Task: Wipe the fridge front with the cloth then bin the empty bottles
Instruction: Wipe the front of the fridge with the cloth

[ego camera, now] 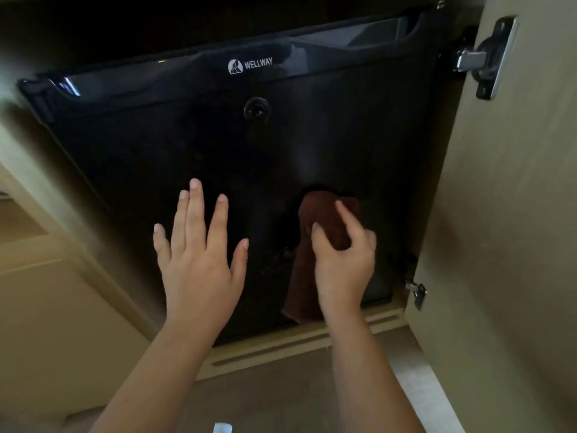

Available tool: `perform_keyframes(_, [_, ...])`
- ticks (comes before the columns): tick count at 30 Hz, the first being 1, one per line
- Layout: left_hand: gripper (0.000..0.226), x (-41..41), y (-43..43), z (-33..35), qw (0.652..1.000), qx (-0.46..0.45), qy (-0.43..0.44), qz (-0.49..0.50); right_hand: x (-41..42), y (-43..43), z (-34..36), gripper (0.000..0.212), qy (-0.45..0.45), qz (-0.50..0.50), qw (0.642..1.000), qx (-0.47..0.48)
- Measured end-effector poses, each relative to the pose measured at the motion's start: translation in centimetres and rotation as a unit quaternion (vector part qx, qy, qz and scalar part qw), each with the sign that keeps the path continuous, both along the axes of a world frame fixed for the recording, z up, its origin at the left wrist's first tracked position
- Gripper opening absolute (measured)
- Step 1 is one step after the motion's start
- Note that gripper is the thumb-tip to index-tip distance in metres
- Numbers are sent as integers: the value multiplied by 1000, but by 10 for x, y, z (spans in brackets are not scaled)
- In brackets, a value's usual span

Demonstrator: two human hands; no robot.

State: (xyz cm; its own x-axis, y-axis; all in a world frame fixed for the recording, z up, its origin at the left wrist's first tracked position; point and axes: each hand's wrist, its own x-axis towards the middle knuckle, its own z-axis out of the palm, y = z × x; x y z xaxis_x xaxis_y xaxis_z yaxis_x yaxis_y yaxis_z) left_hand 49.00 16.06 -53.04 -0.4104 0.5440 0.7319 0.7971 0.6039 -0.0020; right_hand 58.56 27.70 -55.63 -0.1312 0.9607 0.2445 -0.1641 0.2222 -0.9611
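My left hand [199,264], lower centre, lies flat on the fridge [187,135] with fingers spread wide, probably to steady the door. Just right of it, my right hand [343,264] curls round the cloth [324,214], pressing it to the front. No bottles show.

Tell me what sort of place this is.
Probably a hotel room or kitchenette: a small black Wellway fridge sits built into a beige cabinet, whose door stands open on a metal hinge. The right hand grips a brown cloth.
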Motion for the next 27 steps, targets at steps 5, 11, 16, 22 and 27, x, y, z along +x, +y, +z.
perform_keyframes(5, [57, -13, -8, -10, 1000, -29, -7, 10, 2, 12, 5, 43, 20, -39, 999, -19])
perform_keyframes(11, [64, -15, -7, -10, 999, -16, -37, -9, -15, -23, -21, 45, -36, 32, 999, 10])
perform_keyframes(16, [62, -13, -9, -8, 999, -16, -46, -12, -8, -15, -27, 44, -39, 32, 999, 13])
perform_keyframes(22, [61, -13, -13, -4, 998, -26, -58, -23, 21, 36, -13, 45, -23, -54, 998, -28])
perform_keyframes(27, [61, -12, -13, -6, 997, -27, -71, -24, -6, -15, -31, 48, -57, 28, 998, 8])
